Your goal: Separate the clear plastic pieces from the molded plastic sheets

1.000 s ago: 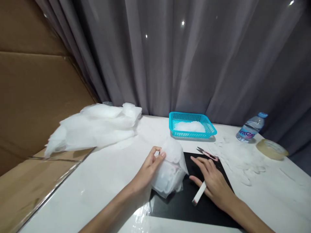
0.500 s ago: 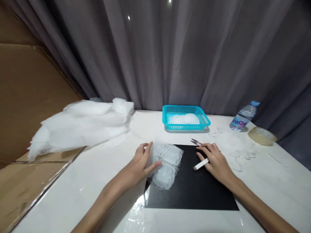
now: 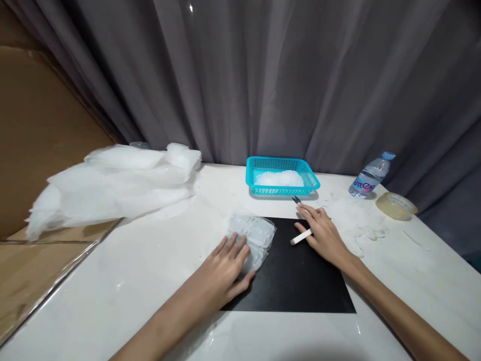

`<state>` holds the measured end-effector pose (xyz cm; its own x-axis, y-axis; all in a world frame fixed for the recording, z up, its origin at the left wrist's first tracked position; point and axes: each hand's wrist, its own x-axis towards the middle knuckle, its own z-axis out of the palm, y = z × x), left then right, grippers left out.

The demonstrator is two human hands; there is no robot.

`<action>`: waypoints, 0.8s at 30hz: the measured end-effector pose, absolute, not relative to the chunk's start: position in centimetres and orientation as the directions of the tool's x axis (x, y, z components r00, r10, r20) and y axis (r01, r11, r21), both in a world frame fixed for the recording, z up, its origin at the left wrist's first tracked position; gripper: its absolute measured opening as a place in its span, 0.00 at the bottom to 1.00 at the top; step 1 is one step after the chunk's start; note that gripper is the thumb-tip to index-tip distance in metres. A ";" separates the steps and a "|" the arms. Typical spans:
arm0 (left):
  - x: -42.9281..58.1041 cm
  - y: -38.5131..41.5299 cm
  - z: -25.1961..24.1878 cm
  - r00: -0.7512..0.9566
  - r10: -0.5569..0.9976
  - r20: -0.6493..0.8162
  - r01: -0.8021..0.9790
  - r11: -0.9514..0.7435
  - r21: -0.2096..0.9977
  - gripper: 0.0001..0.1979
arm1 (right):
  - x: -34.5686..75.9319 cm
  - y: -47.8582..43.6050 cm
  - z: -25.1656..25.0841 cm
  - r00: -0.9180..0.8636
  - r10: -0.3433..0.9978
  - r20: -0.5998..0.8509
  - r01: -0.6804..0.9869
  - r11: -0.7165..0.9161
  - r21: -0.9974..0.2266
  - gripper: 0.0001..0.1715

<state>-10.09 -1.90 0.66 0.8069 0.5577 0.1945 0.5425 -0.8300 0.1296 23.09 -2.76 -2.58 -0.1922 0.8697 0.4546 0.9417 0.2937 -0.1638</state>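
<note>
My left hand [image 3: 229, 260] lies palm down with spread fingers on a clear plastic packet [image 3: 259, 231] of whitish, translucent square pieces. The packet rests on the left part of a black mat [image 3: 296, 286]. In my right hand [image 3: 321, 231], above the mat's right side, is a slim white stick [image 3: 301, 236] with a dark end, like a pen or marker; its exact kind does not show. Just beyond those fingertips, scissors [image 3: 296, 200] point away with dark blades, and my fingers reach their near part. Their handles are hidden.
A turquoise basket [image 3: 281, 190] with white fluffy material stands at the back. White sheet padding [image 3: 120, 185] is heaped at left beside a cardboard box [image 3: 45, 281]. At right are a water bottle [image 3: 370, 176], a tape roll [image 3: 396, 206] and clear plastic scraps [image 3: 361, 230].
My left hand has moved from the packet's left edge onto its top, fingers now spread over it. My right hand has reached forward to the scissors, still with the white stick. The view has shifted slightly.
</note>
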 end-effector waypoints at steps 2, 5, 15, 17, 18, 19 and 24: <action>-10.1 -1.8 0.9 0.829 0.522 0.202 0.505 -0.853 0.131 0.11 | 21.8 -3.6 -2.1 -0.269 0.864 0.425 0.916 0.366 -0.165 0.31; -9.6 -2.0 1.7 0.825 0.517 0.229 0.491 -0.856 0.163 0.10 | 19.8 -4.5 -1.5 -0.365 0.851 0.377 0.874 0.453 -0.177 0.36; -7.8 -3.0 3.4 0.747 0.623 0.232 0.607 -0.781 0.147 0.26 | 17.5 -1.7 -1.8 -0.476 0.699 0.533 0.683 0.676 -0.276 0.15; -7.6 -3.3 3.2 0.728 0.628 0.276 0.605 -0.777 0.172 0.34 | 17.3 -2.6 -0.5 -0.423 0.693 0.584 0.671 0.673 -0.312 0.13; -7.5 -3.6 3.0 0.720 0.622 0.308 0.599 -0.781 0.177 0.37 | 17.2 -3.1 0.4 -0.391 0.691 0.608 0.670 0.667 -0.327 0.11; -7.4 -3.9 2.8 0.710 0.613 0.348 0.594 -0.786 0.173 0.39 | 17.0 -3.7 1.5 -0.355 0.688 0.633 0.674 0.658 -0.336 0.08; -7.6 -4.4 2.3 0.568 0.569 0.595 0.574 -0.792 0.209 0.34 | 16.5 -5.8 7.6 -0.272 0.586 0.763 0.690 0.671 -0.269 0.01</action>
<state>-7.64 -4.42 2.33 0.5678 0.5689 0.5949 0.5741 -0.7917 0.2091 16.48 -5.75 7.56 -0.2725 0.5862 0.7629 0.6903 0.6715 -0.2694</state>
